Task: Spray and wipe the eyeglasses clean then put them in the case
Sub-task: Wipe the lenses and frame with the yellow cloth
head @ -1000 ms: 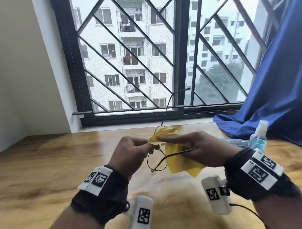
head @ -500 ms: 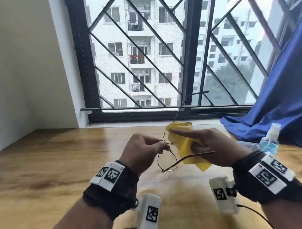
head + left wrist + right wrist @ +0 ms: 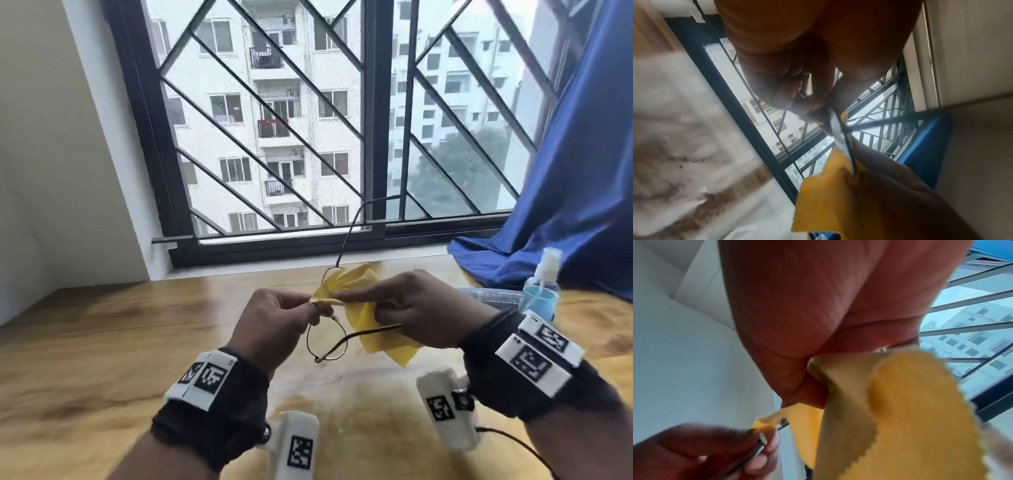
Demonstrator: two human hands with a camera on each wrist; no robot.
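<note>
Thin wire-rimmed eyeglasses (image 3: 326,342) hang above the wooden table, arms unfolded, one arm pointing up toward the window. My left hand (image 3: 277,322) pinches the frame near the bridge; the left wrist view shows its fingertips on the frame (image 3: 846,139). My right hand (image 3: 414,308) holds a yellow cloth (image 3: 373,329) wrapped over the far lens, forefinger stretched along it. The cloth (image 3: 900,410) fills the right wrist view, with the left hand's fingers (image 3: 764,449) on the frame below. A blue spray bottle (image 3: 541,291) stands at the right. I cannot make out a case for certain.
The wooden table (image 3: 102,342) runs to a barred window (image 3: 308,137) at the back. A blue curtain (image 3: 575,171) drapes onto the table's right rear corner. A flat pale object (image 3: 496,296) lies behind my right wrist, beside the bottle.
The glasses stay between my two hands. The cloth has shifted over the far lens, bunching up by my left fingertips. My head has moved, so the view has drifted.
</note>
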